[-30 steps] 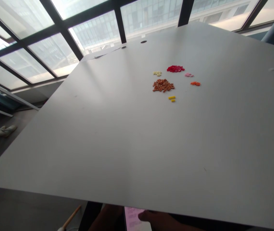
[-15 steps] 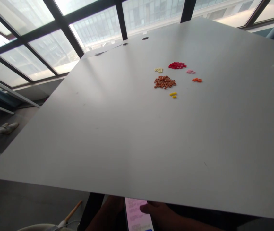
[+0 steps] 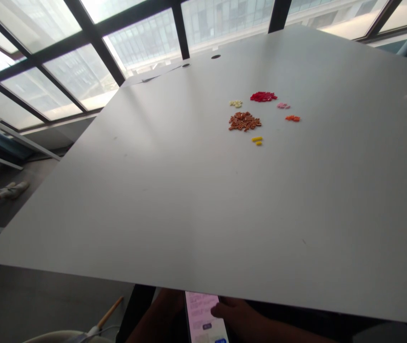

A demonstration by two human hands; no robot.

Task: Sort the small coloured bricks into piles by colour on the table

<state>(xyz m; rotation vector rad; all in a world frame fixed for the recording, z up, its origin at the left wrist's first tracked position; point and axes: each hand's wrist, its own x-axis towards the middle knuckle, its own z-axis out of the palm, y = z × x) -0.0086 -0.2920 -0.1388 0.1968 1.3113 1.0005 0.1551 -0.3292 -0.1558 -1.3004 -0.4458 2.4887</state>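
Observation:
A smartphone [image 3: 203,317] with a lit pinkish screen sits below the table's near edge, between my two hands. My left hand [image 3: 170,302] is at its left side, dark and partly hidden under the table edge, and seems to support the phone. From the right, my right hand [image 3: 237,314] grips the phone, with the thumb over the screen. On the white table [image 3: 175,214], far from both hands, lie small piles of pieces: brown [image 3: 245,121], red [image 3: 263,96], cream [image 3: 236,103], pink [image 3: 283,105], orange [image 3: 292,118] and yellow [image 3: 257,141].
Large windows with a dark frame [image 3: 92,31] stand behind the table. Two dark round holes [image 3: 216,56] mark its far edge. Another person's foot in a pale shoe [image 3: 14,190] is at the left. A chair [image 3: 64,337] with a wooden leg is at the lower left.
A small dark label has appeared on the phone's screen. My right thumb has shifted slightly to the right on it. The piles on the table lie as before.

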